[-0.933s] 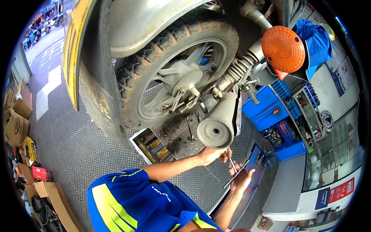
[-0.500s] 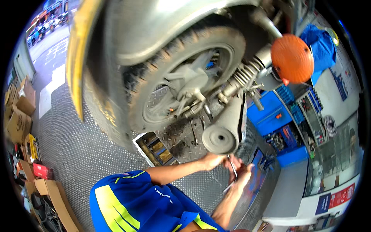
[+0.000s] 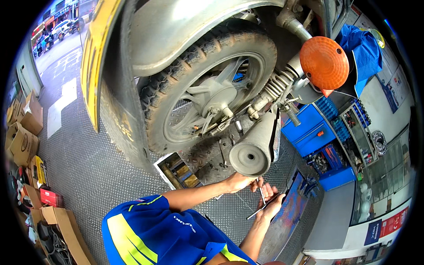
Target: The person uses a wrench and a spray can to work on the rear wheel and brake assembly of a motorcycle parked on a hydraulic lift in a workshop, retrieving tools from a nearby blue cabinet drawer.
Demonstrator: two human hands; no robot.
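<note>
A metal T-handle wrench (image 3: 263, 194) stands with its slim shaft rising toward the underside of the motorcycle's muffler (image 3: 250, 158). My right hand (image 3: 273, 205) is palm up, with the wrench's crossbar lying across it under the thumb and the fingers partly curled. Just below the muffler's round end, my left hand (image 3: 240, 182) has its fingertips at the upper shaft. The muffler covers some of those fingers and the wrench's working end. Above and to the left is the dusty rear wheel (image 3: 212, 90), with its axle nut facing me.
An open parts tray (image 3: 179, 170) and loose wrenches (image 3: 222, 152) lie on the metal floor below the wheel. An orange turn signal (image 3: 324, 63) juts out at upper right. Blue tool cabinets (image 3: 304, 128) stand at right; cardboard boxes (image 3: 62, 221) line the left.
My right hand has turned with the wrench's crossbar, which now shows longer, pointing down-left. Its fingers look more spread. My left hand stays near the shaft, and the view has shifted slightly.
</note>
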